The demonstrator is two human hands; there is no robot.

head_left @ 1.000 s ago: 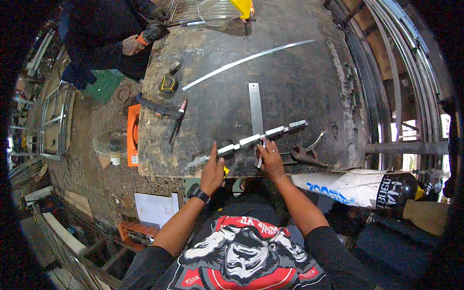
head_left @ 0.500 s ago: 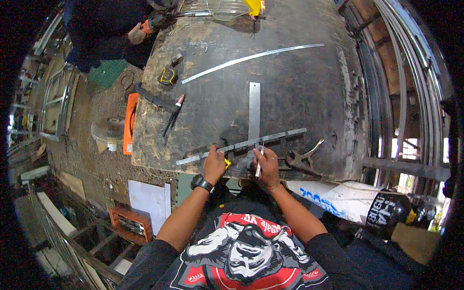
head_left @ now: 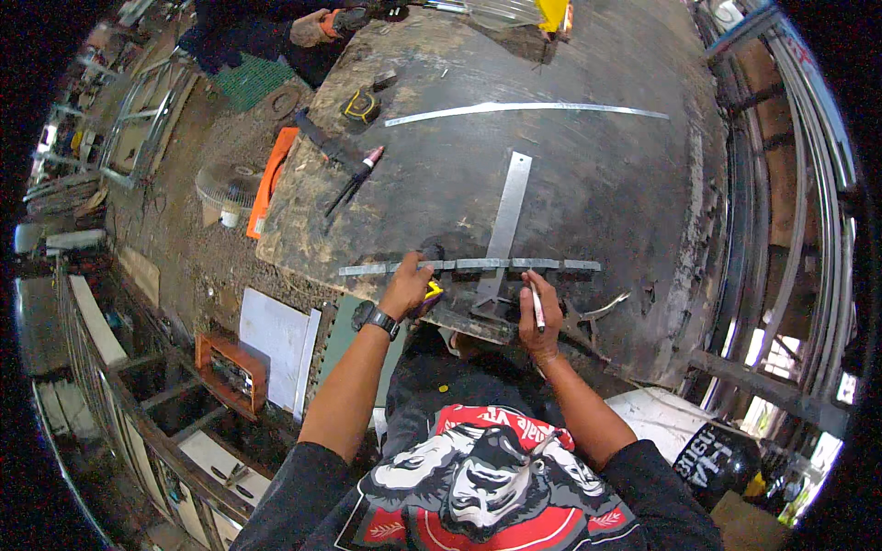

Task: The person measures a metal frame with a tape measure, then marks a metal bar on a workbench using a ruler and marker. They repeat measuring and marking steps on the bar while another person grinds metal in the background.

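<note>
Across the near part of the workbench lies a narrow grey metal strip (head_left: 482,264), broken by dark gaps or notches along its length. My left hand (head_left: 406,286) is closed on its left part, thumb and fingers at the strip. A small yellow and dark object (head_left: 432,294) sits beside that hand, partly hidden. My right hand (head_left: 540,317) holds a white marker pen (head_left: 537,310), its upper end close to the strip. Between my hands a flat steel ruler (head_left: 509,207) reaches away from me, and the strip crosses over its near part. Pliers-like locking tool (head_left: 597,317) lies right of my right hand.
A long thin metal strip (head_left: 514,107) lies farther back. At the left are a tape measure (head_left: 361,108), a red-capped marker (head_left: 371,158) and a dark clamp-like tool (head_left: 323,142). Another person's hand (head_left: 310,29) holds an orange power tool (head_left: 347,20) at the far left corner.
The view has turned and shifted. My right hand and the marker have moved right along the strip, away from the ruler. My left hand stays at the strip's left part.
</note>
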